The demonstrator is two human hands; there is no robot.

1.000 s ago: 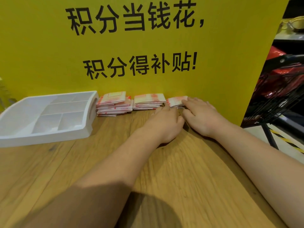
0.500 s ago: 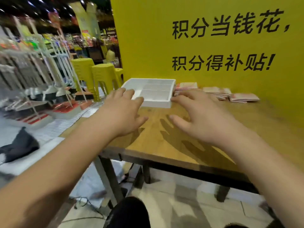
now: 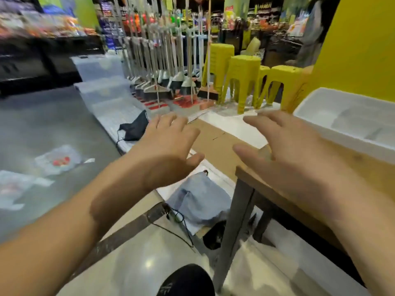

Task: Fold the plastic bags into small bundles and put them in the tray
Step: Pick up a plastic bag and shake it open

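Hovering side by side, the left hand (image 3: 166,150) and right hand (image 3: 284,154) are spreading their fingers, holding nothing. The white tray (image 3: 342,139) is sitting on the table (image 3: 363,165). A plastic bag (image 3: 57,160) is lying on the floor.

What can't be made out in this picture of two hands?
Head view only.
White compartmented plastic tray: cut off by the right edge; contents smeared by blur.
Pale sheets with red print on the grey floor: too blurred to identify as bags.
Wooden table: partly behind the right hand; the rest lies beyond the right edge.
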